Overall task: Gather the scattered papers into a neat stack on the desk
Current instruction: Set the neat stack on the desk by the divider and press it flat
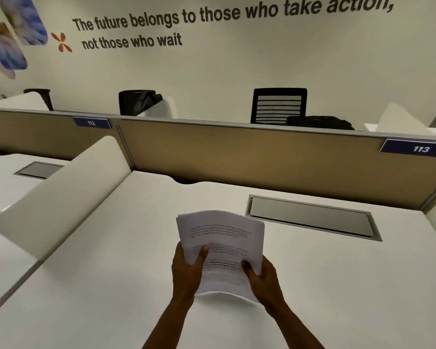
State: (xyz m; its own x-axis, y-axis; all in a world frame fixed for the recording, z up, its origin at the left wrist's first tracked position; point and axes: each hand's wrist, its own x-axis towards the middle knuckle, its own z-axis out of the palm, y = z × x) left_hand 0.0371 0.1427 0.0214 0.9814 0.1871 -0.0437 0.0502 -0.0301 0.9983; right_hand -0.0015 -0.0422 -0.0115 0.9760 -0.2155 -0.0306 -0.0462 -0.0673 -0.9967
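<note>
Papers (222, 250): one sheaf, long axis running away from both grips, left hand (186, 270) and right hand (261, 275) clamping its near side edges, above desk (337, 285).

I'm in an open-plan office, at a white surface (337, 285) in a row of workstations split by tan partition panels (249, 157) bearing blue number plates, 112 (91, 122) and 113 (420, 149). A grey cable hatch (312, 217) is set into the surface, and a black mesh-backed office chair (278, 105) stands beyond the partition. The wall behind carries a motivational slogan (212, 18) in large dark letters about the future belonging to those who take action.
</note>
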